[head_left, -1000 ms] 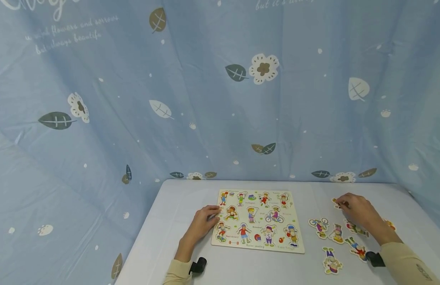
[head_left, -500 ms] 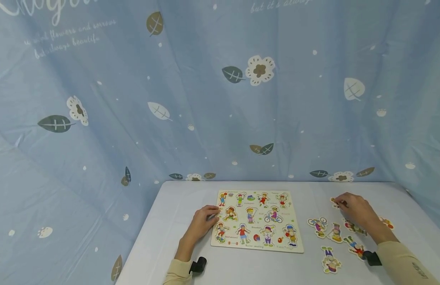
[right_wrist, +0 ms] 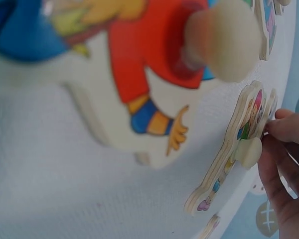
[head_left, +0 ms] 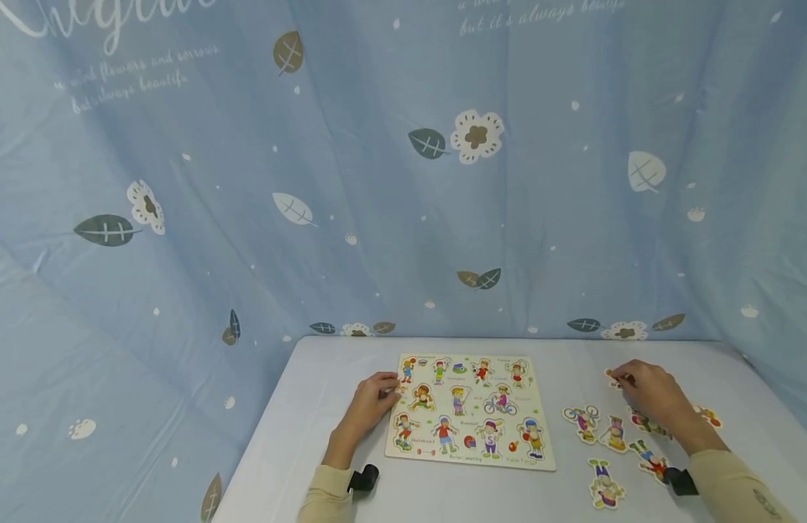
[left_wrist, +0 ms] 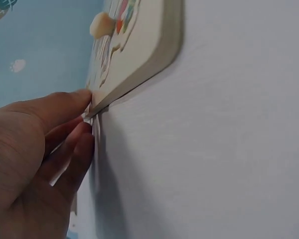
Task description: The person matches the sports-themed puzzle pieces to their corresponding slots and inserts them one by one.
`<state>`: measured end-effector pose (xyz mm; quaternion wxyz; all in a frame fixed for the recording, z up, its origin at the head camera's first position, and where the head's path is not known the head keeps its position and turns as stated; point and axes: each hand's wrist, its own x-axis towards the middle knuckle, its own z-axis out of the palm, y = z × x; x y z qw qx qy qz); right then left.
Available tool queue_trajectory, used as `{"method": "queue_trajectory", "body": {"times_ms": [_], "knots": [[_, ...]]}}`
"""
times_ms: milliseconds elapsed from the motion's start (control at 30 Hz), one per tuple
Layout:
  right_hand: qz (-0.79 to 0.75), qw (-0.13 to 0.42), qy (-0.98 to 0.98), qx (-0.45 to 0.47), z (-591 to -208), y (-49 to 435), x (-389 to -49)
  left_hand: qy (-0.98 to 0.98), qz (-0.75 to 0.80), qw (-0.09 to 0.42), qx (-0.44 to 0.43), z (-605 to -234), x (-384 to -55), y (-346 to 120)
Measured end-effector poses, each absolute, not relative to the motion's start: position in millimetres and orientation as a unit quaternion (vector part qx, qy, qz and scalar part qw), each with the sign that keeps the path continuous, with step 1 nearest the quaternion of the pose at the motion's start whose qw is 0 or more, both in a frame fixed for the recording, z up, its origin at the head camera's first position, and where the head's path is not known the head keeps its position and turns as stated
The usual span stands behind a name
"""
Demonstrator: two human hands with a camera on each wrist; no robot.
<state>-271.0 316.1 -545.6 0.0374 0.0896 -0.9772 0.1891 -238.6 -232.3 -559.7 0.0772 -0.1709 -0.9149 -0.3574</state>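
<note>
Red-shirted piece [right_wrist: 127, 69] blurred, cropped in right wrist view, far piece [head_left: 611, 378] partly hidden by right hand [head_left: 653, 393]

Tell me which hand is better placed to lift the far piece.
Right, I'd judge: the right hand touches the far piece, while the left hand is at the left edge of the board, which lies between it and that piece.

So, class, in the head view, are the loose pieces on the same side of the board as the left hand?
No, the loose pieces lie right of the board, while the left hand is at its left edge.
</note>
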Motion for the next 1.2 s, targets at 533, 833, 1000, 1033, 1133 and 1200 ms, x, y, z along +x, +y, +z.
{"method": "queue_trajectory", "body": {"times_ms": [533, 833, 1000, 1033, 1133, 1200], "knots": [[0.184, 0.026, -0.979, 0.089, -542.6, 313.3, -271.7, -0.876, -0.471, 0.000, -0.104, -561.4, -249.3, -239.5], [0.176, 0.029, -0.980, 0.093, -538.9, 313.9, -270.6, -0.888, -0.445, 0.013, -0.113, -561.5, -250.7, -234.2], [0.177, 0.032, -0.979, 0.094, -539.9, 314.1, -272.5, -0.920, -0.366, 0.028, -0.140, -557.0, -253.9, -235.5], [0.178, 0.031, -0.979, 0.095, -540.4, 314.1, -272.9, -0.925, -0.349, 0.031, -0.145, -556.0, -254.5, -236.6], [0.179, 0.033, -0.979, 0.095, -541.1, 313.7, -273.1, -0.933, -0.320, 0.036, -0.161, -555.3, -255.6, -240.8], [0.180, 0.034, -0.978, 0.097, -541.7, 313.9, -273.4, -0.933, -0.316, 0.037, -0.167, -556.7, -256.2, -243.9]]}}
